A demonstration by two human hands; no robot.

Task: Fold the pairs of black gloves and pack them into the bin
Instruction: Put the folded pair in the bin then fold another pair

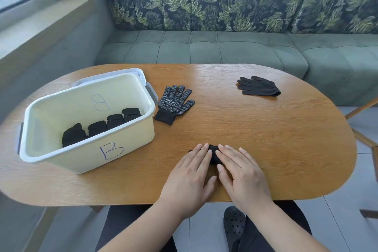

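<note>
Four folded bundles sit in the bin, and the left hand and right hand lie flat, fingers straight, pressing a half-hidden glove pair on the surface near its front edge, so I'd guess mid-fold, and next it needs gripping and dropping in the bin.

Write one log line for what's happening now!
hands: left hand and right hand pressing on black gloves | bin: four folded bundles inside | table: dotted gloves beside bin, plain gloves far right

Bin and gloves on the table
The bin is set at left, folded pairs inside; one glove is laid just beside it, another pair well right.
</note>
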